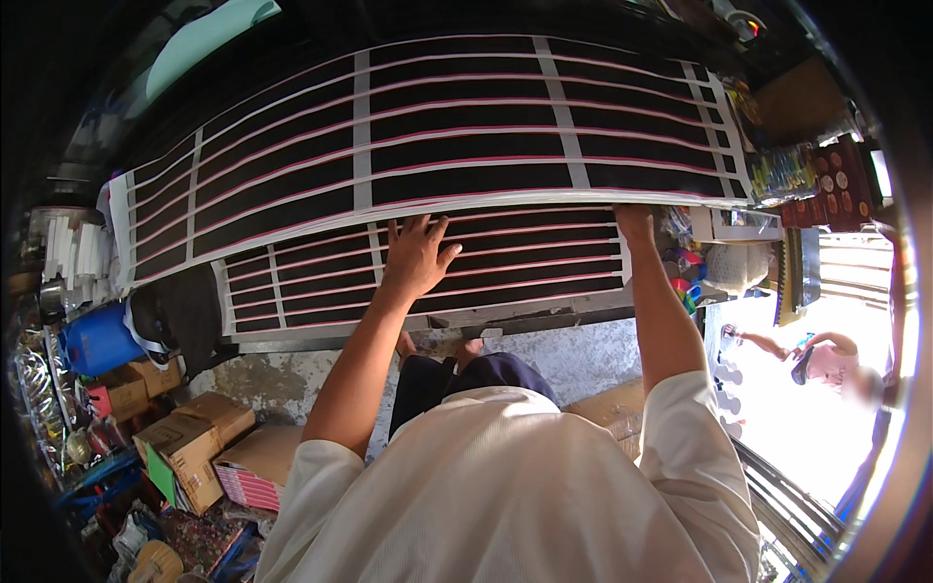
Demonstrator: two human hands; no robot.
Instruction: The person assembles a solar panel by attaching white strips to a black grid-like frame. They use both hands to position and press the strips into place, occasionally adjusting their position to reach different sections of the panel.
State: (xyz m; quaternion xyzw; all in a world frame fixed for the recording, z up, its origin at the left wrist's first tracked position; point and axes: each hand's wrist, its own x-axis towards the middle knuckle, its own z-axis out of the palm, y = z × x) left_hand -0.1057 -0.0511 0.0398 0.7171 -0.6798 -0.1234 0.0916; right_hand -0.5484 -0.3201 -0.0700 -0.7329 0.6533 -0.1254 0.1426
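A wide stack of printed sheets [466, 146], black panels divided by white and pink lines, spreads across the far part of the work surface. Its front edge shows several thin white layers. In front of it and lower lies another sheet with the same pattern [525, 255], partly covered by the stack. My left hand [418, 255] rests near the stack's front edge, over the lower sheet, with fingers spread. My right hand [635, 223] is at the right end of that edge, beside the lower sheet's right border. Its fingertips are hidden at the stack's edge.
To the left are a blue drum [94, 340], a black cloth [180, 316] and open cardboard boxes [190, 447]. A white box [734, 223] and plastic-wrapped goods stand at the right. Beyond a bright doorway at the right, a person [831, 364] is outside.
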